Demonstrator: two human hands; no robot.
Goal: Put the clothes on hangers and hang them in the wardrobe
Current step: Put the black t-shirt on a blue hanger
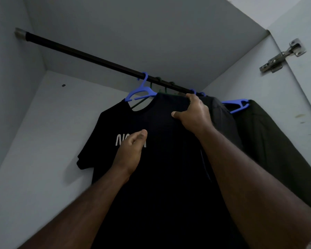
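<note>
Right hand (192, 112) grips the near black shirt (169, 159) at its shoulder, just under the rail (90, 57). Left hand (131, 148) rests loosely curled against the shirt's front, holding nothing.

Two bare forearms rise from the frame's lower edge, sleeveless and unadorned; left hand (131, 150) and right hand (193, 112) wear no rings.

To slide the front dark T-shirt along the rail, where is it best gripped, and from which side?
Grip the dark T-shirt at its shoulder line just under the rail, coming from the front and below, as the right hand does. The hanger inside likely stiffens that edge; the cloth lower down hangs loose.
</note>
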